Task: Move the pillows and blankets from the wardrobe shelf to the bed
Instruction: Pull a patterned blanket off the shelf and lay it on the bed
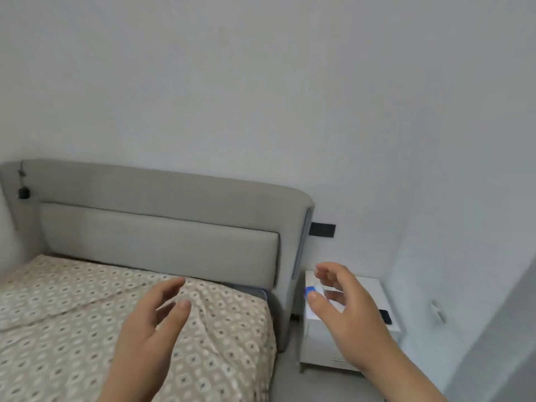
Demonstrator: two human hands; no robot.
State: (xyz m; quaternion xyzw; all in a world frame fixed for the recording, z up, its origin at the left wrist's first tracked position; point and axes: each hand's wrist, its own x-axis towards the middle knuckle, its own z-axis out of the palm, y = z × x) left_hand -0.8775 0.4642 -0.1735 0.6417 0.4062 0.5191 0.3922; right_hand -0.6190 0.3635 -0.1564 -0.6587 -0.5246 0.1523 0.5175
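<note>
The bed [58,314] fills the lower left, covered by a beige sheet with a small dotted pattern. Its grey padded headboard [159,236] stands against the white wall. My left hand [153,323] hovers over the right side of the mattress, fingers apart and holding nothing. My right hand [345,306] is raised beyond the bed's right edge, in front of the nightstand, fingers spread and empty. No pillow, blanket or wardrobe is in view.
A white nightstand [377,288] stands right of the bed, with a blue and white item [311,291] and a black object [385,316] on top. A black plate [322,230] is on the wall. A dark cable device [23,192] hangs on the headboard's left.
</note>
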